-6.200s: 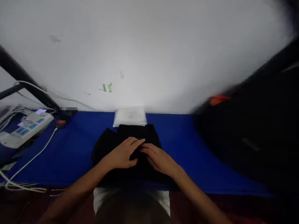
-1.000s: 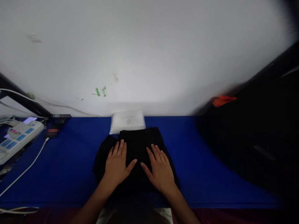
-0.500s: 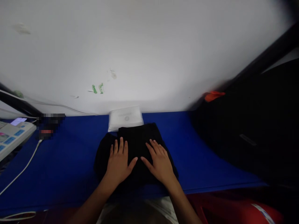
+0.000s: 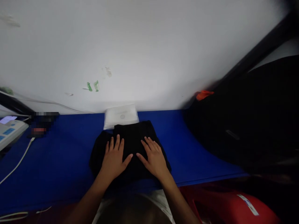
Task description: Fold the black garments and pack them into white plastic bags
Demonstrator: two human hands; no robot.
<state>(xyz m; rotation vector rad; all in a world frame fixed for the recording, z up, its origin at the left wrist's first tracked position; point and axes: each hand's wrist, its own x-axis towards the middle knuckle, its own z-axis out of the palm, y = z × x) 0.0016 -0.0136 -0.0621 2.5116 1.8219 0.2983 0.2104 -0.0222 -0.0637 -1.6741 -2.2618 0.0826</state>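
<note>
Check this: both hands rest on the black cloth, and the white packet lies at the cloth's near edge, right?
No: the white packet lies at the far edge of the black cloth, by the wall, as the head view shows. The left hand and right hand rest on the cloth.

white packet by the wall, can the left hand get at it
Likely yes: the left hand rests open on the black cloth, and the white packet lies beyond it, only the cloth's far edge hiding part of its near side.

a dimly lit white wall (image 4: 158, 53) with green marks (image 4: 96, 86) meets a blue tabletop (image 4: 65, 152).
</note>
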